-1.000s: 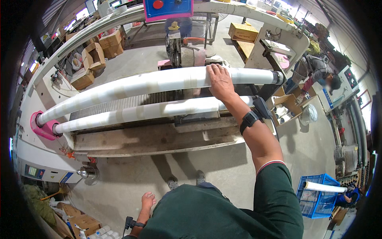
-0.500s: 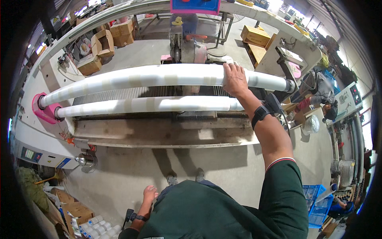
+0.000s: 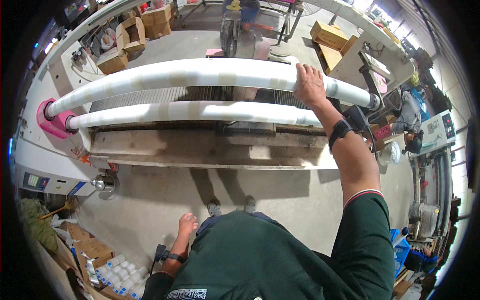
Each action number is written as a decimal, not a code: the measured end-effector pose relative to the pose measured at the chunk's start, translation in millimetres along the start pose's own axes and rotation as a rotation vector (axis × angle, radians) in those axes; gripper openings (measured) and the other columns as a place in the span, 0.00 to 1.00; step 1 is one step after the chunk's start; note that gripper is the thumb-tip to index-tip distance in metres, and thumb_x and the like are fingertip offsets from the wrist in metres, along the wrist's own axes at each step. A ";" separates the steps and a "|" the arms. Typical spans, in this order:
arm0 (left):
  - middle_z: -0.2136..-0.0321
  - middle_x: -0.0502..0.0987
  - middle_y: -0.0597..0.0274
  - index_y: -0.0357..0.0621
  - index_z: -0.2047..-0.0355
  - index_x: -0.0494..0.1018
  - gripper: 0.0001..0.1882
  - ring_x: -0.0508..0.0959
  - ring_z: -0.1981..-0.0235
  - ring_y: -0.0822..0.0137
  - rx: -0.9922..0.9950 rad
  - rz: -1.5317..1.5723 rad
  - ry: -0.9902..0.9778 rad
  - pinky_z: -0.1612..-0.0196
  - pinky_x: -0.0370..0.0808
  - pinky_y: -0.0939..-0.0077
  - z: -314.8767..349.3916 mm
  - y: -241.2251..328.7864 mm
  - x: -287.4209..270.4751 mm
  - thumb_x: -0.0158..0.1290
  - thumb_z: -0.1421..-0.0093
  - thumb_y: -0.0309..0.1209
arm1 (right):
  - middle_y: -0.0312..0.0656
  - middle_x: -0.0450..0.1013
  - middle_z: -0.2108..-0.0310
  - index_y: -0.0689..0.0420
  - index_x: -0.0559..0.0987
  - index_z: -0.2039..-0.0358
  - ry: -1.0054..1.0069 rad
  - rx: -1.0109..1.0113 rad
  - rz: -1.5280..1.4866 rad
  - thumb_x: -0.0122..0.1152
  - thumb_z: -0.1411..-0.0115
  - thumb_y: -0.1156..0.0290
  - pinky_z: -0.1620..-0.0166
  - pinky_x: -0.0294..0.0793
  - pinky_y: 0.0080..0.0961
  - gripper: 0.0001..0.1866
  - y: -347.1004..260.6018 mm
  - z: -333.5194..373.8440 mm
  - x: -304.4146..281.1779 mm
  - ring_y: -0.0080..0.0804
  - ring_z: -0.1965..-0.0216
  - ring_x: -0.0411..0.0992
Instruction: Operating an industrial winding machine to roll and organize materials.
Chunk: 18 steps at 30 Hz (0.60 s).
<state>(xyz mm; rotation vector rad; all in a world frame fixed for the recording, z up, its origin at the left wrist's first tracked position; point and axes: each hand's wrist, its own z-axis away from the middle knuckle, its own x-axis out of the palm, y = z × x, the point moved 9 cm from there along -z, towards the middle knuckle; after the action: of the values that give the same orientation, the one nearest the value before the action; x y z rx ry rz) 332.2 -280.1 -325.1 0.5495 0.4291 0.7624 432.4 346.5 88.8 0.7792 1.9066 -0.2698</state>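
Observation:
My right hand (image 3: pixel 310 86) lies over the upper long white roll (image 3: pixel 200 72), near its right end. The fingers stretch across the top of the roll toward its far edge. Below it, nearer to me, runs a second, thinner white roll (image 3: pixel 190 111), its right end partly covered by my forearm. Both rolls have evenly spaced darker bands and meet a pink bracket (image 3: pixel 54 129) at the left. My left hand (image 3: pixel 186 223) hangs at my side, loosely curled and apart from everything, with nothing seen in it.
A machine trough (image 3: pixel 210 150) runs below the rolls. A metal arm (image 3: pixel 376 82) meets the upper roll's right end. Past the rolls are a motor unit (image 3: pixel 245 42) and cardboard boxes (image 3: pixel 131 35). Small white rolls (image 3: pixel 120 272) lie at lower left, a blue crate (image 3: pixel 397 250) at lower right.
The view has shifted, so the rolls and machine sit higher in the picture. My right hand stays on the upper roll near its right end. My left hand still hangs at my side.

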 end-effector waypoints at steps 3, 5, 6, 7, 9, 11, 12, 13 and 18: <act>0.67 0.73 0.54 0.36 0.52 0.65 0.20 0.76 0.76 0.66 -0.002 0.004 0.000 0.75 0.74 0.77 0.1 -1.6 -2.0 0.51 0.46 0.27 | 0.48 0.63 0.51 0.57 0.62 0.49 -0.010 0.013 0.034 0.66 0.63 0.73 0.44 0.57 0.38 0.37 2.9 -1.6 4.6 0.45 0.47 0.59; 0.67 0.74 0.55 0.36 0.53 0.65 0.20 0.76 0.76 0.66 -0.008 0.002 -0.002 0.75 0.74 0.77 -0.1 -3.0 -3.2 0.51 0.46 0.27 | 0.48 0.63 0.51 0.56 0.63 0.49 -0.006 0.015 0.004 0.66 0.63 0.73 0.44 0.57 0.39 0.38 4.1 -1.8 6.6 0.45 0.46 0.59; 0.67 0.74 0.55 0.36 0.53 0.65 0.20 0.76 0.76 0.66 -0.002 -0.017 -0.002 0.75 0.75 0.77 -0.1 -3.0 -4.3 0.51 0.46 0.27 | 0.48 0.63 0.50 0.56 0.63 0.49 -0.012 0.009 0.015 0.67 0.64 0.73 0.44 0.57 0.39 0.38 4.3 -1.7 8.3 0.45 0.46 0.59; 0.67 0.73 0.55 0.36 0.53 0.64 0.20 0.76 0.76 0.66 0.007 -0.047 0.004 0.75 0.75 0.76 -0.4 -2.8 -5.8 0.51 0.46 0.27 | 0.48 0.63 0.50 0.56 0.63 0.49 -0.004 0.016 -0.008 0.67 0.64 0.73 0.44 0.57 0.39 0.38 5.6 -1.5 8.7 0.45 0.46 0.59; 0.67 0.73 0.55 0.36 0.53 0.64 0.20 0.76 0.76 0.66 0.002 -0.023 -0.006 0.75 0.75 0.76 -1.1 -4.3 -6.6 0.51 0.46 0.27 | 0.48 0.63 0.50 0.56 0.63 0.49 0.020 -0.007 0.005 0.68 0.65 0.72 0.43 0.56 0.38 0.39 5.3 -2.3 7.9 0.44 0.46 0.59; 0.67 0.73 0.55 0.36 0.53 0.64 0.20 0.76 0.76 0.66 -0.002 -0.010 -0.007 0.75 0.75 0.75 -2.4 -5.0 -8.9 0.51 0.46 0.27 | 0.48 0.62 0.50 0.56 0.62 0.49 0.011 -0.004 0.015 0.68 0.65 0.72 0.43 0.55 0.38 0.40 5.6 -2.4 8.8 0.44 0.46 0.58; 0.67 0.73 0.55 0.36 0.53 0.64 0.20 0.76 0.76 0.65 -0.013 0.003 -0.007 0.75 0.75 0.75 -2.9 -6.2 -9.9 0.51 0.46 0.27 | 0.47 0.62 0.50 0.56 0.62 0.49 -0.003 -0.001 0.022 0.68 0.66 0.72 0.43 0.55 0.37 0.40 5.5 -2.1 9.4 0.44 0.46 0.58; 0.67 0.73 0.55 0.36 0.53 0.64 0.20 0.76 0.76 0.65 -0.020 0.011 -0.002 0.75 0.75 0.75 -3.5 -6.8 -11.0 0.51 0.46 0.27 | 0.47 0.62 0.50 0.56 0.62 0.49 0.001 0.000 0.023 0.68 0.66 0.72 0.43 0.55 0.37 0.40 4.6 -1.6 7.5 0.44 0.46 0.58; 0.67 0.73 0.54 0.36 0.52 0.64 0.22 0.76 0.76 0.65 -0.027 0.016 0.015 0.75 0.75 0.74 -6.6 -6.0 -15.0 0.52 0.47 0.28 | 0.47 0.61 0.50 0.56 0.61 0.47 -0.017 0.010 0.007 0.67 0.65 0.73 0.42 0.54 0.37 0.41 -4.2 -1.2 -4.9 0.43 0.46 0.58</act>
<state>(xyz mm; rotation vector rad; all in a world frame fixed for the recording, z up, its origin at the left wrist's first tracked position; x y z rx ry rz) 322.0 -292.7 -331.4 0.5233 0.4281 0.7873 430.2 341.9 93.0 0.7874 1.8877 -0.2813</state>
